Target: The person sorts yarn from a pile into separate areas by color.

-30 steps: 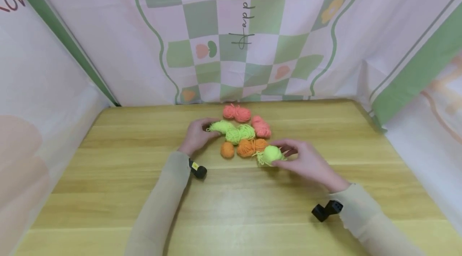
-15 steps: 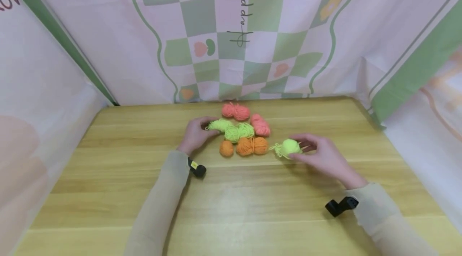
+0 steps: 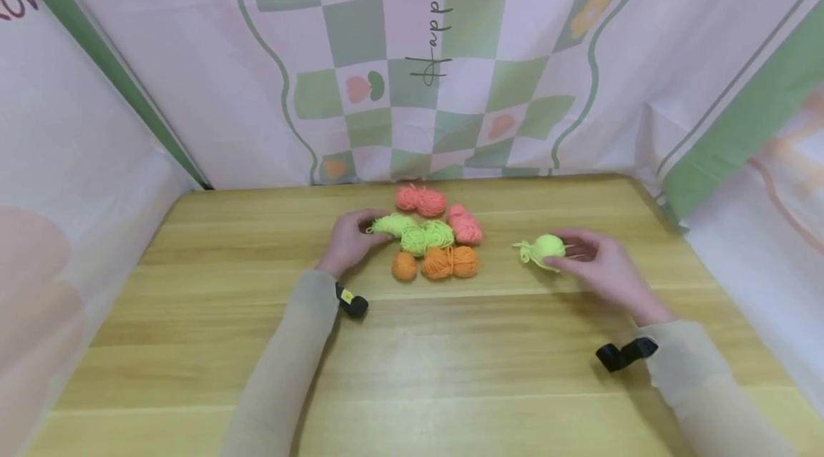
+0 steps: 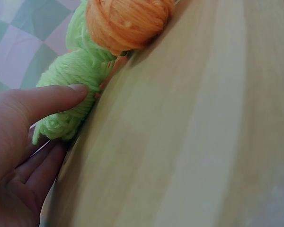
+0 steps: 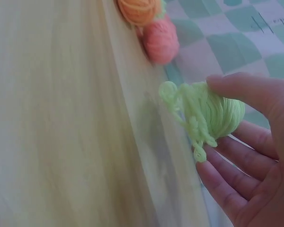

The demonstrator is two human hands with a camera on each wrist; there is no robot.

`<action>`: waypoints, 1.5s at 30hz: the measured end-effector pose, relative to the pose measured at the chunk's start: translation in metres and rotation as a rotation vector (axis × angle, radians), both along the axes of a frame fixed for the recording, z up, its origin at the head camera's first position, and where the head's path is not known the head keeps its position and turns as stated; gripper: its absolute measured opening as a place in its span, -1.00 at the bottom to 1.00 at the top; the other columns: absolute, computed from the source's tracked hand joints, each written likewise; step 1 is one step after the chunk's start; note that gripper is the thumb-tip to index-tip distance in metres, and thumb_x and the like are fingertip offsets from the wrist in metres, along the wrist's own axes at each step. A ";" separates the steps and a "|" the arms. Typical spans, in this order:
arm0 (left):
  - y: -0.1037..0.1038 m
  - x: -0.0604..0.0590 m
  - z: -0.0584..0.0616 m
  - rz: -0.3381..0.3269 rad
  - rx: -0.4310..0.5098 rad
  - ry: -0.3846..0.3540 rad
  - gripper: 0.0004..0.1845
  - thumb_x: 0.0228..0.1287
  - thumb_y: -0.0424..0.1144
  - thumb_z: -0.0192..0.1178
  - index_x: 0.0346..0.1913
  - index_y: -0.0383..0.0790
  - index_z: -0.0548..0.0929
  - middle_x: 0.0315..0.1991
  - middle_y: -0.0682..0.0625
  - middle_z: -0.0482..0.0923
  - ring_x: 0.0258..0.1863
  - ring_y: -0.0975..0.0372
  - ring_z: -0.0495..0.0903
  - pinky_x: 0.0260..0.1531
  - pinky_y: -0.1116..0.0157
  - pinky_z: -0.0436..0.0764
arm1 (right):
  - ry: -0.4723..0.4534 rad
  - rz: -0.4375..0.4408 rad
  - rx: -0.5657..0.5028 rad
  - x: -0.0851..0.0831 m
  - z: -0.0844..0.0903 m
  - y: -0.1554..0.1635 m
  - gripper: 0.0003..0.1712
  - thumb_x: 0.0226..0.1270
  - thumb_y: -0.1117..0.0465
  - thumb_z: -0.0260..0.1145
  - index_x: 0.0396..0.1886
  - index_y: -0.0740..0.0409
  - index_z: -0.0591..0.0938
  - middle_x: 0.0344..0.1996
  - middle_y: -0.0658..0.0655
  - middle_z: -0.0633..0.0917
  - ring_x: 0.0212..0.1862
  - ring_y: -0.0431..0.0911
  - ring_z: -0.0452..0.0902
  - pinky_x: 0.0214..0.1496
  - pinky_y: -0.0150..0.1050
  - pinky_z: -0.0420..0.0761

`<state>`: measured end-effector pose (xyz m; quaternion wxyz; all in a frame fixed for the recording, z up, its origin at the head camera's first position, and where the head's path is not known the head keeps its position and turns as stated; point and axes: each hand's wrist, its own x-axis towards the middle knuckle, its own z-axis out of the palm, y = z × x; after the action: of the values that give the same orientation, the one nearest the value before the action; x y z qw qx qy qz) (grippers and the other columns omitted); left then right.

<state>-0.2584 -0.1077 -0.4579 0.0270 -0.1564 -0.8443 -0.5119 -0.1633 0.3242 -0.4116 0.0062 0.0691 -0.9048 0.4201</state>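
My right hand [image 3: 601,265] holds a yellow-green ball of yarn [image 3: 549,248] between thumb and fingers, to the right of the other yarn. Loose strands dangle from this ball [image 5: 217,111] in the right wrist view, and it hangs over the table with a shadow below. At the left of the group, my left hand [image 3: 352,239] grips a second yellow-green yarn skein [image 4: 68,78], thumb over its top and fingers beneath. Beside that lies another yellow-green skein [image 3: 427,237], tied in its middle. An orange yarn ball [image 3: 404,267] and an orange tied skein [image 3: 450,262] lie in front.
Two pink yarn skeins, one at the back [image 3: 421,200] and one to the right [image 3: 464,224], border the group. The wooden table [image 3: 412,371] meets a checked curtain [image 3: 412,85] at its far edge, with fabric walls on both sides.
My right hand has carried its yellow-green yarn ball rightward, away from beside the orange skein. My left hand stays in place on its skein.
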 end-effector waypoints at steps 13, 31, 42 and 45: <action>0.000 -0.001 -0.002 0.001 0.018 0.011 -0.52 0.11 -0.31 0.55 0.13 -0.25 0.72 0.06 -0.09 0.71 0.00 0.11 0.65 0.10 0.20 0.59 | -0.040 -0.103 -0.013 -0.018 0.003 0.027 -0.21 0.35 -0.12 0.45 0.37 0.29 0.49 0.19 0.38 0.60 -0.15 -0.44 0.55 -0.16 -0.52 0.59; -0.001 0.000 -0.003 0.009 0.017 0.011 -0.53 0.13 -0.28 0.55 0.13 -0.21 0.73 0.04 -0.05 0.71 -0.01 0.12 0.65 0.10 0.19 0.59 | -0.055 -0.132 0.020 -0.042 0.000 0.041 -0.14 0.35 -0.19 0.41 0.40 0.30 0.45 0.25 0.39 0.56 -0.10 -0.34 0.54 -0.16 -0.56 0.55; -0.002 -0.002 -0.005 0.006 0.004 -0.004 -0.51 0.12 -0.25 0.55 0.15 -0.19 0.72 0.06 -0.03 0.70 0.02 0.14 0.64 0.12 0.18 0.57 | -0.024 -0.153 -0.004 -0.065 0.003 0.050 -0.19 0.37 -0.12 0.43 0.38 0.34 0.45 0.27 0.43 0.53 -0.14 -0.43 0.52 -0.16 -0.58 0.55; -0.002 -0.001 -0.004 0.008 0.001 -0.009 -0.51 0.12 -0.26 0.55 0.15 -0.20 0.71 0.07 -0.03 0.70 0.02 0.14 0.64 0.13 0.18 0.57 | -0.008 -0.152 -0.005 -0.071 0.002 0.052 -0.22 0.37 -0.08 0.43 0.36 0.35 0.47 0.25 0.44 0.54 -0.21 -0.54 0.47 -0.17 -0.59 0.56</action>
<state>-0.2595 -0.1092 -0.4620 0.0254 -0.1505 -0.8449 -0.5127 -0.2341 0.3765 -0.4096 0.0346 -0.0017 -0.9064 0.4210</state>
